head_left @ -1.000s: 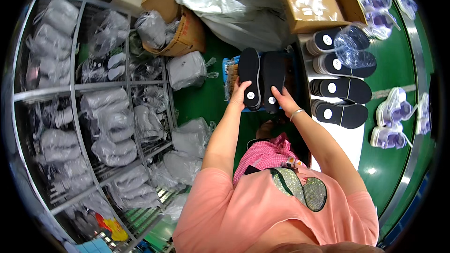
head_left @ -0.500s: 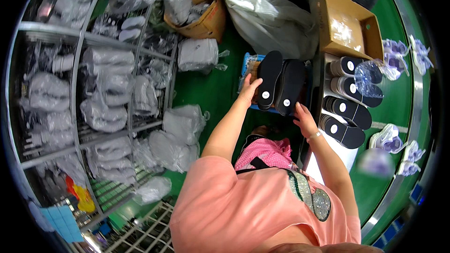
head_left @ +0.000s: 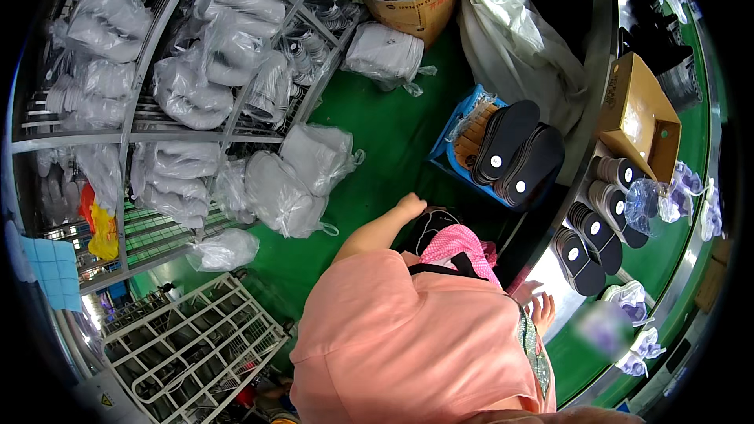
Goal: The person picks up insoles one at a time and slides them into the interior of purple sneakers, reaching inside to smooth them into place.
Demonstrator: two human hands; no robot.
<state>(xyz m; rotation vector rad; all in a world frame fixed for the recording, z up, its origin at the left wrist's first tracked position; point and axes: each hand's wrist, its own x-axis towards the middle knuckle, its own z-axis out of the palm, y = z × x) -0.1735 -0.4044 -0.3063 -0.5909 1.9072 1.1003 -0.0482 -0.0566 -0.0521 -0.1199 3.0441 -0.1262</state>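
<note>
My left hand (head_left: 410,206) hangs over the green floor beside my knees, its fingers curled, with nothing seen in them. At the white bench edge, my right hand (head_left: 540,312) has its fingers apart and holds nothing. Ahead of me stands a blue basket (head_left: 446,137) with two stacks of black insoles, a left stack (head_left: 506,137) and a right stack (head_left: 536,159), each with a round white sticker on top. Brown insoles (head_left: 473,135) show beside them in the basket. Neither hand touches the basket.
More black insole stacks (head_left: 594,228) line the bench on my right, beside an open cardboard box (head_left: 640,114). Purple-and-white shoes (head_left: 628,302) sit on the green conveyor. Metal racks (head_left: 126,138) with bagged grey insoles stand left. Bagged bundles (head_left: 287,188) lie on the floor.
Both hands have let go of the black insoles, which now rest in the blue basket. My hands have drawn back toward my body, and the view has turned left.
</note>
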